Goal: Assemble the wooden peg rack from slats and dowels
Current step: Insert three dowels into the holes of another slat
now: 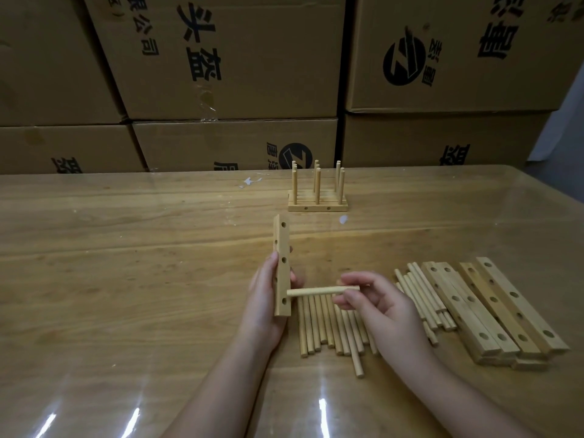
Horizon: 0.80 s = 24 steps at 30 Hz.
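- Slat (282, 267): stood on end, clear of the table (126, 248), drilled face turned right, presumably to offer its holes to the incoming peg.
- Left hand (264, 298): wrapped round the slat's lower half, thumb on the drilled side; firm hold, likely a brace against the push.
- Dowel (322, 291): level, left tip at the slat's face by the lowest hole; seated or not, cannot tell.
- Right hand (376, 305): pinching the dowel's right end between thumb and fingertips, remaining fingers loosely curled; end grip probably chosen to keep the tip free for aiming.
- Loose dowels (328, 327): laid in a row just below both hands, within easy reach; second bunch (423, 295) against the spares.
- Spare slats (493, 311): stacked at right, holes up.
- Finished rack (317, 197): far centre, pegs upright; probably kept as a pattern.
- Cartons (221, 58): stacked behind the table.
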Each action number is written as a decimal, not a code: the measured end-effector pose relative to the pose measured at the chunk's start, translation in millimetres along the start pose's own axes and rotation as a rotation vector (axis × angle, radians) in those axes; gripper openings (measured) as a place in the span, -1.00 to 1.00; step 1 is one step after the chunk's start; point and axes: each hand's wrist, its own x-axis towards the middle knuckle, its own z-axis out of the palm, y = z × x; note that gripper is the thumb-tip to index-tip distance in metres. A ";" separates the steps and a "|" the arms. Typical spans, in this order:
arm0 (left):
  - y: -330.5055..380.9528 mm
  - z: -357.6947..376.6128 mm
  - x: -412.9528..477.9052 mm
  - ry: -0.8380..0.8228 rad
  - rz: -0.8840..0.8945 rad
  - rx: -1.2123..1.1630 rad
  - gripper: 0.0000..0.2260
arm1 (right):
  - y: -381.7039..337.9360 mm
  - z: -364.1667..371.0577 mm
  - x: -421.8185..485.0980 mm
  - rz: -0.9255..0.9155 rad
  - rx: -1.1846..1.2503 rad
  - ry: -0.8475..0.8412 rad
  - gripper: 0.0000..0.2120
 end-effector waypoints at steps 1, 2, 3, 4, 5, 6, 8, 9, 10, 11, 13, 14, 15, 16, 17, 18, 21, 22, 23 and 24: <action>-0.3 0.4 -1.1 -0.002 -0.008 0.027 -0.65 | 1.0 0.9 -0.9 0.023 0.014 -0.021 -0.82; -0.3 0.7 -1.8 0.002 -0.014 0.038 -0.66 | 1.8 1.8 -1.4 0.036 0.017 -0.050 -0.82; 0.1 0.8 -2.2 0.009 -0.016 0.038 -0.65 | 2.3 2.3 -1.9 0.032 0.000 -0.083 -0.83; 0.7 0.7 -2.4 0.020 -0.016 0.032 -0.64 | 2.7 2.6 -2.5 -0.001 -0.048 -0.116 -0.83; 1.4 0.8 -2.6 0.029 -0.017 0.024 -0.63 | 3.4 2.1 -3.0 -0.069 -0.158 -0.143 -0.84; 2.2 1.0 -2.8 0.032 -0.020 0.017 -0.62 | 3.7 1.0 -3.5 -0.164 -0.317 -0.169 -0.84; 2.7 1.4 -3.2 0.020 -0.024 0.013 -0.65 | 3.4 -0.2 -4.0 -0.375 -0.658 -0.224 -0.77; 2.7 1.5 -3.5 0.005 -0.023 0.021 -0.66 | 2.9 -0.4 -4.2 -0.435 -0.772 -0.258 -0.76; 2.8 1.9 -4.3 -0.018 -0.017 0.039 -0.67 | 2.1 -0.4 -4.4 -0.461 -0.853 -0.278 -0.78; 2.8 2.4 -5.4 -0.045 -0.006 0.071 -0.68 | 1.4 -0.5 -4.6 -0.468 -0.907 -0.275 -0.80; 3.4 2.5 -7.7 -0.113 0.035 0.197 -0.70 | 0.6 -1.1 -3.6 -0.403 -0.924 -0.212 -0.82; 3.2 2.7 -9.3 -0.147 0.054 0.279 -0.71 | 1.3 -3.1 -1.6 -0.346 -0.886 -0.163 -0.82; 2.8 3.2 -11.2 -0.179 0.068 0.358 -0.71 | 3.2 -6.4 1.0 -0.288 -0.839 -0.112 -0.80; 2.5 3.7 -13.3 -0.210 0.077 0.429 -0.71 | 5.0 -9.9 3.6 -0.254 -0.801 -0.064 -0.79; 2.1 4.3 -15.0 -0.243 0.081 0.490 -0.72 | 6.0 -13.3 5.9 -0.240 -0.786 -0.022 -0.79; 1.5 5.2 -16.6 -0.282 0.080 0.545 -0.73 | 6.5 -16.3 7.7 -0.231 -0.786 0.003 -0.79; 1.2 7.5 -19.8 -0.359 0.072 0.630 -0.75 | 7.5 -21.7 11.5 -0.205 -0.804 0.028 -0.76; 1.8 7.7 -20.3 -0.358 0.073 0.628 -0.75 | 7.1 -22.6 12.4 -0.202 -0.813 0.036 -0.74; 1.9 8.1 -20.6 -0.352 0.075 0.619 -0.74 | 6.0 -23.2 12.9 -0.203 -0.829 0.040 -0.73; 1.7 8.3 -20.7 -0.343 0.076 0.606 -0.71 | 4.1 -23.5 12.9 -0.215 -0.846 0.042 -0.73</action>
